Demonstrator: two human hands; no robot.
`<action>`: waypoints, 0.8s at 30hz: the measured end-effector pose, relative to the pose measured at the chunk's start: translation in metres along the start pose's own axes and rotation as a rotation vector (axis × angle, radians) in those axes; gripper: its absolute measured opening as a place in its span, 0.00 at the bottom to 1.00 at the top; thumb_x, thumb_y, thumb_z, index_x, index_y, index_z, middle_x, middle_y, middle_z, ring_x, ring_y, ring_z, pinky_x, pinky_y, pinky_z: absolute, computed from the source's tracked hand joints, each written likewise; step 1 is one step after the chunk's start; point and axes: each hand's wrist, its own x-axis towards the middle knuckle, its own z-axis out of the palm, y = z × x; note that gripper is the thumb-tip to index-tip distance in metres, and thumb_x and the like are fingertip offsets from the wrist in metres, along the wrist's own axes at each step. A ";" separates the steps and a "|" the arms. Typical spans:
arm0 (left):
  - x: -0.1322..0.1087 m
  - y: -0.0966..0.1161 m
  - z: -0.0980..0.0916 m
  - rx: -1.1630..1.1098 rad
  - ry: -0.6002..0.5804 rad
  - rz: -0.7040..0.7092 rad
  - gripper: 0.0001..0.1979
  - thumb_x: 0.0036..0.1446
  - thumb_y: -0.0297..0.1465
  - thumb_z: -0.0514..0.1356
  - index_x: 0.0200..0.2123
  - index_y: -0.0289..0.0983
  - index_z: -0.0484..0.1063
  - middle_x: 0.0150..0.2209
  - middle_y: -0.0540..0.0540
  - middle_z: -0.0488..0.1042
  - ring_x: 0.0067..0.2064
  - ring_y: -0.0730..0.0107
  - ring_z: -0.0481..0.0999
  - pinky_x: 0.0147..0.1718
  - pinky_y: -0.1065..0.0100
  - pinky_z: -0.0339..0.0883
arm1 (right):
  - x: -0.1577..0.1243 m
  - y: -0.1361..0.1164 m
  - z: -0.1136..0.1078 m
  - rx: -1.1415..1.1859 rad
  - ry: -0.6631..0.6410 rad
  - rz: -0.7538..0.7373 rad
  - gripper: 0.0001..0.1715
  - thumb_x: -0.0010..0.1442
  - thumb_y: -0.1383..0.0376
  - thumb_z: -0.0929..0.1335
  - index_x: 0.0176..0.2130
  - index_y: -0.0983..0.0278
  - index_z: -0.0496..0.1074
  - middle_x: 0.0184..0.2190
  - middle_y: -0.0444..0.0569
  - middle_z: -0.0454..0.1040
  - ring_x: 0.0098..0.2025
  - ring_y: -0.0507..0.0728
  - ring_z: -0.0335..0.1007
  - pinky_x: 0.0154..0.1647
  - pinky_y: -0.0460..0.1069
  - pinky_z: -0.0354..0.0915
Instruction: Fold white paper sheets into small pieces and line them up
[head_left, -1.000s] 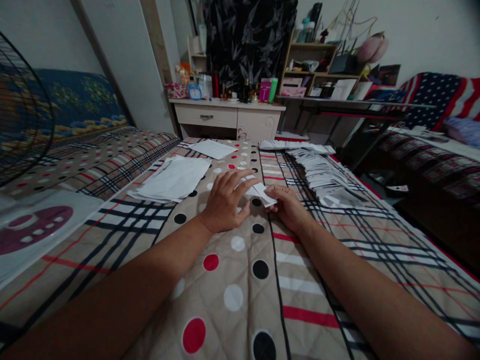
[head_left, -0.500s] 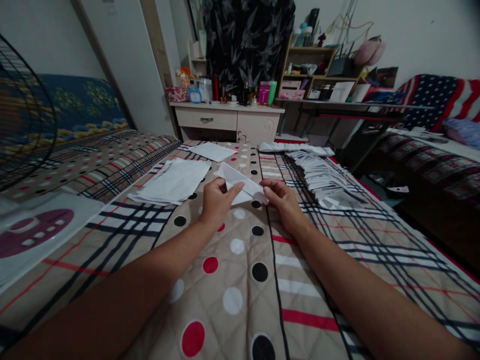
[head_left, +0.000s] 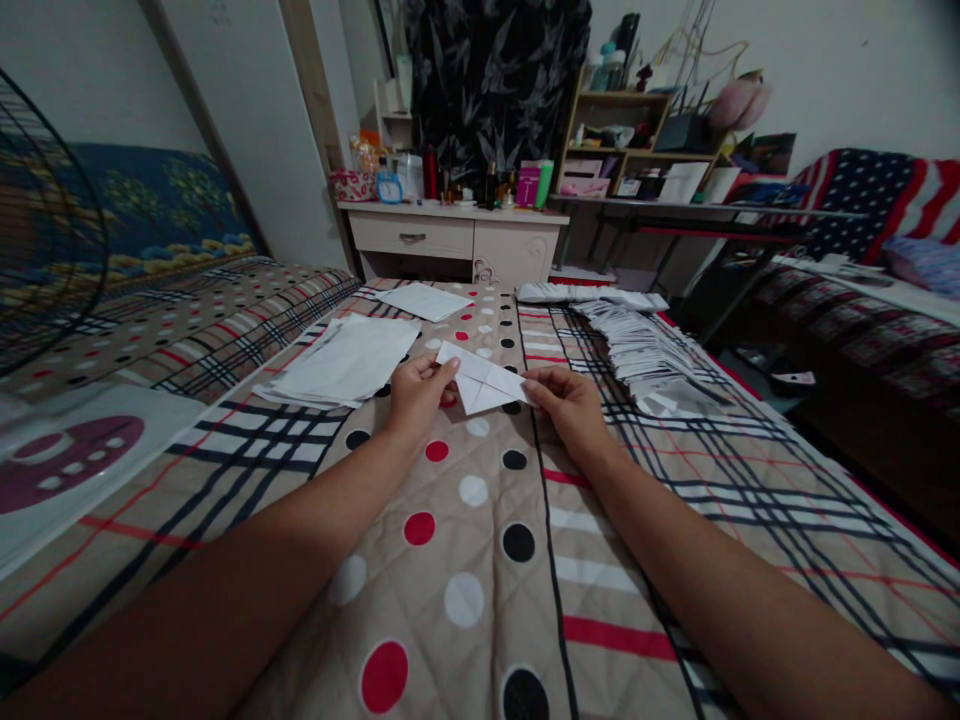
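A small folded white paper [head_left: 486, 382] with crossing crease lines is held up over the bedspread between my two hands. My left hand [head_left: 420, 392] pinches its left corner between thumb and fingers. On the other side, my right hand [head_left: 564, 396] grips the right corner the same way. Left of my hands lies a stack of white paper sheets [head_left: 349, 360], slightly fanned. Farther back is a smaller white paper piece [head_left: 424, 300]. To the right sits a long row of folded white papers [head_left: 637, 350], overlapping one another.
A patterned quilted bedspread [head_left: 465, 600] covers the bed under my arms. At the left edge lies a white plastic bag [head_left: 172, 420] with a purple print, near a fan [head_left: 52, 220]. Beyond the bed stands a white dresser [head_left: 442, 238] crowded with bottles.
My left thumb has slid off the middle of the paper to its left corner, and my left hand has moved slightly left. The folded face now shows flat. My right hand stays nearly still.
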 end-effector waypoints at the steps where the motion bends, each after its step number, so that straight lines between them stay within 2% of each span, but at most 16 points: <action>1: 0.000 0.000 -0.001 0.027 -0.009 0.004 0.19 0.41 0.40 0.70 0.32 0.32 0.75 0.23 0.51 0.73 0.21 0.78 0.69 0.17 0.77 0.61 | 0.000 0.000 0.000 -0.014 0.009 -0.007 0.15 0.47 0.58 0.74 0.33 0.65 0.77 0.25 0.45 0.74 0.23 0.49 0.63 0.22 0.45 0.57; 5: -0.001 0.002 -0.001 0.120 -0.068 0.034 0.17 0.43 0.38 0.70 0.32 0.32 0.75 0.22 0.50 0.74 0.21 0.78 0.69 0.18 0.77 0.62 | 0.003 0.003 -0.004 -0.035 0.090 -0.056 0.14 0.46 0.58 0.74 0.31 0.64 0.76 0.28 0.47 0.76 0.27 0.52 0.67 0.27 0.46 0.62; 9: 0.000 0.003 -0.001 0.149 -0.084 0.083 0.16 0.46 0.40 0.68 0.31 0.33 0.74 0.22 0.50 0.74 0.21 0.78 0.69 0.19 0.77 0.62 | 0.004 0.005 -0.007 -0.079 0.095 -0.091 0.15 0.48 0.55 0.73 0.32 0.64 0.76 0.27 0.47 0.75 0.26 0.52 0.65 0.27 0.47 0.61; 13: 0.004 0.002 -0.003 0.180 -0.096 0.153 0.19 0.51 0.46 0.64 0.29 0.33 0.73 0.22 0.50 0.73 0.19 0.78 0.67 0.17 0.76 0.59 | 0.002 0.005 -0.004 -0.241 -0.074 -0.149 0.14 0.51 0.55 0.72 0.28 0.65 0.76 0.24 0.45 0.73 0.27 0.52 0.64 0.29 0.47 0.60; 15: 0.004 0.000 -0.003 0.195 -0.121 0.176 0.21 0.52 0.48 0.63 0.28 0.34 0.73 0.21 0.50 0.72 0.18 0.78 0.66 0.16 0.76 0.57 | -0.001 0.005 -0.002 -0.333 -0.160 -0.165 0.16 0.53 0.55 0.71 0.25 0.65 0.74 0.22 0.43 0.69 0.26 0.52 0.61 0.26 0.46 0.56; 20: 0.004 -0.001 0.000 0.209 -0.171 0.175 0.18 0.56 0.45 0.60 0.30 0.33 0.73 0.18 0.51 0.69 0.17 0.79 0.64 0.16 0.77 0.56 | -0.009 -0.002 0.006 -0.490 -0.319 -0.250 0.22 0.59 0.56 0.66 0.19 0.64 0.62 0.19 0.40 0.58 0.23 0.49 0.53 0.24 0.46 0.48; 22: 0.003 -0.001 0.001 0.186 -0.114 0.168 0.15 0.54 0.42 0.62 0.34 0.34 0.72 0.22 0.51 0.71 0.18 0.79 0.66 0.17 0.77 0.59 | -0.010 -0.004 0.008 -0.546 -0.262 -0.284 0.22 0.60 0.58 0.65 0.19 0.64 0.60 0.18 0.40 0.57 0.23 0.49 0.52 0.24 0.46 0.47; 24: 0.001 0.000 0.002 0.170 -0.043 0.186 0.15 0.50 0.39 0.65 0.36 0.35 0.70 0.28 0.50 0.74 0.20 0.79 0.68 0.17 0.77 0.61 | -0.010 -0.005 0.008 -0.589 -0.120 -0.315 0.20 0.60 0.60 0.64 0.19 0.63 0.61 0.18 0.41 0.58 0.23 0.50 0.53 0.25 0.47 0.48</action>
